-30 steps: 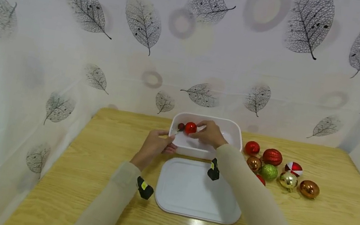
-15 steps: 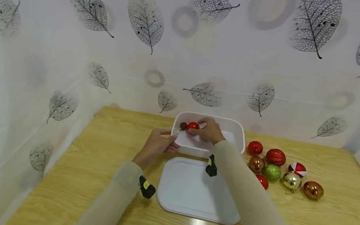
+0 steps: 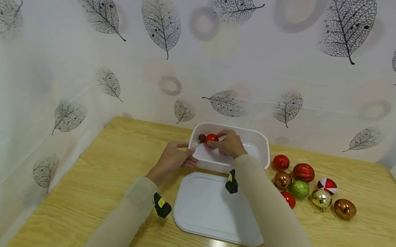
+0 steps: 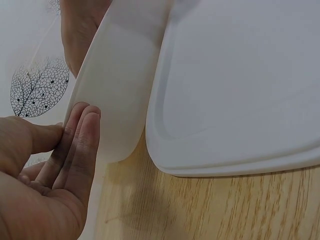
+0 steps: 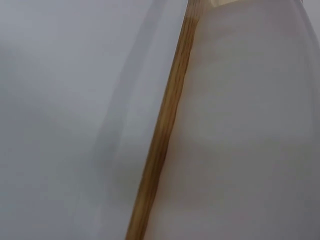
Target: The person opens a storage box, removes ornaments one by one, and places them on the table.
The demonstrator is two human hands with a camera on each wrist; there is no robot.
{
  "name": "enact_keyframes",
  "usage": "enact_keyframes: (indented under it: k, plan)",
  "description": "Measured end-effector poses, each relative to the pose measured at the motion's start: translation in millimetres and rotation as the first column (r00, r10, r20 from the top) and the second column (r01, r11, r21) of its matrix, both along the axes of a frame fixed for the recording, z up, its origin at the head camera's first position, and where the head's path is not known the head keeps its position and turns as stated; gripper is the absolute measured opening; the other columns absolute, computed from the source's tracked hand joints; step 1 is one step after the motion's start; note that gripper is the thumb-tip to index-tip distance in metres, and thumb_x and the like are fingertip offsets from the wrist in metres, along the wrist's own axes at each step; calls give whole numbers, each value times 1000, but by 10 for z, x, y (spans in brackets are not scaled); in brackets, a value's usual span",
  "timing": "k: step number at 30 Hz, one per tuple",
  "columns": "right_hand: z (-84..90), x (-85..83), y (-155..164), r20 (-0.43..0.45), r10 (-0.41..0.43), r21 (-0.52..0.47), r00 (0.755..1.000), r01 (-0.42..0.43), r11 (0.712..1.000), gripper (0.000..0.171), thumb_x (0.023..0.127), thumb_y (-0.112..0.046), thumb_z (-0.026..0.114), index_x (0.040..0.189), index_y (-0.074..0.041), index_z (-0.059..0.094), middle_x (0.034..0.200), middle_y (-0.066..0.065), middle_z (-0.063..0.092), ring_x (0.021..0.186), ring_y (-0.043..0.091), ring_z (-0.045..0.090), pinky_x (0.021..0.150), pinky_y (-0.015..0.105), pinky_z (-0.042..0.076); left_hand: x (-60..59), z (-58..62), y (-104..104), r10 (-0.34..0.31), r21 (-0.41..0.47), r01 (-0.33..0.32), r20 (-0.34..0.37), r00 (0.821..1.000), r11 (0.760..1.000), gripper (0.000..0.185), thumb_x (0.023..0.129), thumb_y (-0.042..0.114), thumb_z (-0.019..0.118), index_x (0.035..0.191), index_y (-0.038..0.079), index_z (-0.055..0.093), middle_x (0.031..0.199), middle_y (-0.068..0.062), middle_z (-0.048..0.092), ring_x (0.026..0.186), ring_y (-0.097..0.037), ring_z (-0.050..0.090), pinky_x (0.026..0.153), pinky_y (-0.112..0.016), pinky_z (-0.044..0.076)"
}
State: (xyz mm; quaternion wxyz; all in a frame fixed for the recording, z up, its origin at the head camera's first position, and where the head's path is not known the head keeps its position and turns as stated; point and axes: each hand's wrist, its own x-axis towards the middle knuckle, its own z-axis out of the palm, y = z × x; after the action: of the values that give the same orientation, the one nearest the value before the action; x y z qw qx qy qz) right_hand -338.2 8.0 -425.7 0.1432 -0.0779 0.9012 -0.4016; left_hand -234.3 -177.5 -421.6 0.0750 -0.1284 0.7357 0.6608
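Note:
A white plastic box (image 3: 261,152) stands at the back of the table. My left hand (image 3: 169,160) pinches its front left corner; the left wrist view shows the thumb inside the rim and fingers (image 4: 90,132) flat along the outer wall. Reaching into the box, my right hand (image 3: 232,144) holds a shiny red Christmas bauble (image 3: 211,138) near the left end, thumb in front and fingers behind. Just left of it lies a smaller dark red bauble (image 3: 201,138). The right wrist view catches only the box wall (image 5: 245,120) and the lid, with no hand showing.
The white lid (image 3: 215,206) lies flat in front of the box, under the right forearm. Several baubles cluster on the table to the right, among them a green glitter one (image 3: 299,189), a gold one (image 3: 321,199) and a copper one (image 3: 344,208). A leaf-printed curtain (image 3: 233,59) hangs behind.
The head view has shifted slightly. My right hand's thumb has come further across the red bauble, covering more of it. The left hand keeps its place on the box corner.

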Motion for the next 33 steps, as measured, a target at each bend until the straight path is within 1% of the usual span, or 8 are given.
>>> enact_keyframes:
  k: [4, 9, 12, 16, 21, 26, 33]
  plan:
    - [48, 20, 43, 15, 9, 9, 1000, -9, 1000, 48, 91, -31, 78, 128, -3, 64, 103, 14, 69, 75, 19, 61, 62, 23, 51, -2, 3, 2, -5, -10, 5, 0, 1000, 1000, 43, 104, 16, 61, 141, -6, 53, 86, -17, 74, 70, -17, 73, 78, -36, 65]
    - [123, 28, 122, -3, 13, 28, 1000, -12, 1000, 49, 91, -34, 78, 127, -3, 65, 110, 15, 68, 87, 23, 62, 71, 28, 52, -6, 6, 15, -6, 6, 6, -15, 1000, 1000, 43, 104, 14, 60, 141, -7, 52, 86, -18, 74, 68, -16, 72, 75, -34, 65]
    - [159, 22, 172, -12, 17, 29, 1000, -16, 999, 48, 91, -34, 78, 127, -4, 66, 110, 15, 69, 87, 24, 63, 74, 30, 55, -5, 6, 22, -5, 9, 5, -16, 1000, 1000, 42, 103, 13, 61, 140, -6, 53, 85, -18, 74, 67, -16, 72, 74, -33, 65]
    - [214, 38, 246, -5, 37, -20, 999, -37, 999, 48, 92, -31, 77, 129, -3, 64, 109, 18, 71, 86, 28, 65, 78, 39, 61, 2, 4, 22, -7, 3, 7, -23, 1000, 1000, 40, 103, 13, 61, 138, -6, 55, 86, -18, 74, 68, -17, 72, 72, -31, 65]
    - [314, 84, 342, 10, 65, -97, 998, -63, 993, 49, 94, -28, 75, 132, -1, 61, 114, 22, 70, 96, 38, 67, 86, 49, 61, 2, -1, 22, -4, -3, 4, -23, 1000, 1000, 40, 104, 13, 61, 138, -6, 55, 88, -19, 74, 69, -17, 72, 71, -29, 65]
    - [430, 131, 422, -1, 91, -108, 996, -91, 990, 51, 95, -27, 73, 135, 2, 58, 118, 25, 69, 103, 43, 66, 91, 53, 59, 10, 4, 22, 0, -8, 0, -14, 1000, 1000, 42, 103, 14, 61, 139, -6, 53, 88, -19, 74, 70, -18, 72, 74, -33, 65]
    - [598, 190, 524, -33, 112, -112, 993, -115, 987, 50, 95, -26, 74, 134, 1, 59, 117, 24, 70, 105, 43, 65, 92, 54, 58, 24, 3, 16, -7, -5, 7, -15, 1000, 1000, 43, 104, 13, 60, 141, -7, 51, 89, -20, 74, 71, -18, 73, 78, -35, 65]
